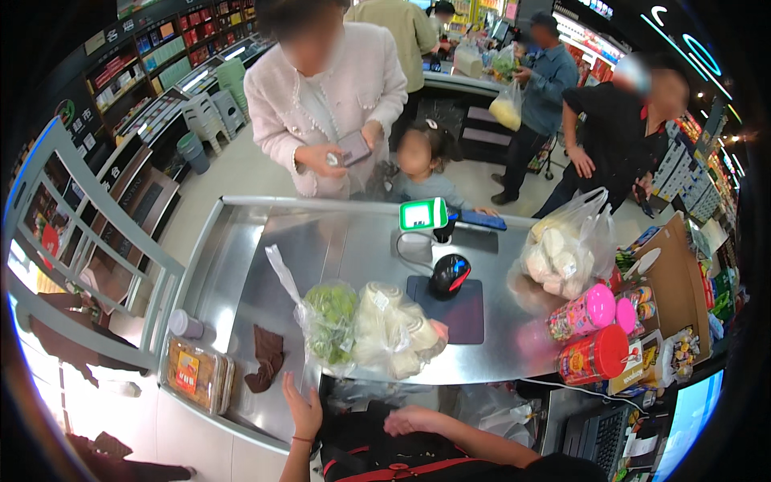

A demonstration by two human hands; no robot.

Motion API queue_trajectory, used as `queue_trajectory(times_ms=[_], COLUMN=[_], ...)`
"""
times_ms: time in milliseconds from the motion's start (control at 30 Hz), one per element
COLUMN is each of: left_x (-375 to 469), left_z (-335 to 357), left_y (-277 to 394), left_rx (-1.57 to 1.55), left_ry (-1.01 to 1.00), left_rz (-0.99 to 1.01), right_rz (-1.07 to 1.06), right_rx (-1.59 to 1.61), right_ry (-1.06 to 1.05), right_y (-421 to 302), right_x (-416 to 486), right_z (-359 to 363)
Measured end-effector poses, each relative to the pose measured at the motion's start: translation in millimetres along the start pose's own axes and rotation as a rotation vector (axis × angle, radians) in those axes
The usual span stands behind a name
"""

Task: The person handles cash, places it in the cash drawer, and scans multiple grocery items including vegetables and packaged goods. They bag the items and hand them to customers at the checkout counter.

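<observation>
My left hand (303, 406) is raised at the near edge of the steel checkout counter (289, 241), fingers apart and holding nothing. A crumpled brown cloth (264, 361) lies just beyond it. My right hand (415, 420) hovers in front of my dark apron, loosely curled; its fingertips are turned from view, and nothing shows in it. Ahead of my hands rest a clear bag of green vegetables (330, 319) and a clear bag of pale rolled food (394, 331) with a label. Behind these, a black barcode scanner (449, 277) stands on a dark mat (470, 325).
A payment device (423, 215) with a green-framed screen stands near the far edge. Across the counter, a person holds a phone (354, 149) beside a child. A full plastic bag (557, 256) and candy jars (593, 355) stand right; plastic food boxes (196, 373) lie left.
</observation>
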State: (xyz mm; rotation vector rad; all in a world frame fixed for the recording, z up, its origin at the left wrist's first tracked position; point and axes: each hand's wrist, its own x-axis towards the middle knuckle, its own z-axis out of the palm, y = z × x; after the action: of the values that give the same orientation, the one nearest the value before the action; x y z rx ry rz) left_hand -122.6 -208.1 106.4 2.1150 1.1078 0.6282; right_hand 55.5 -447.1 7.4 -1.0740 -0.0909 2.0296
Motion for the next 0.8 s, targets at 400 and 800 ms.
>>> queue_trajectory(times_ms=[400, 800], left_x=[-82.5, -93.1], left_z=[-45.0, -13.3], left_y=[28.0, 59.9], left_rx=[0.24, 0.216], left_ry=[-0.116, -0.181], left_rz=[0.124, 0.274], right_rz=[-0.207, -0.237], right_rx=[1.4, -0.232], right_ry=[0.787, 1.087], right_y=[63.5, 109.0], right_x=[190.8, 144.6], right_z=[-117.6, -131.6])
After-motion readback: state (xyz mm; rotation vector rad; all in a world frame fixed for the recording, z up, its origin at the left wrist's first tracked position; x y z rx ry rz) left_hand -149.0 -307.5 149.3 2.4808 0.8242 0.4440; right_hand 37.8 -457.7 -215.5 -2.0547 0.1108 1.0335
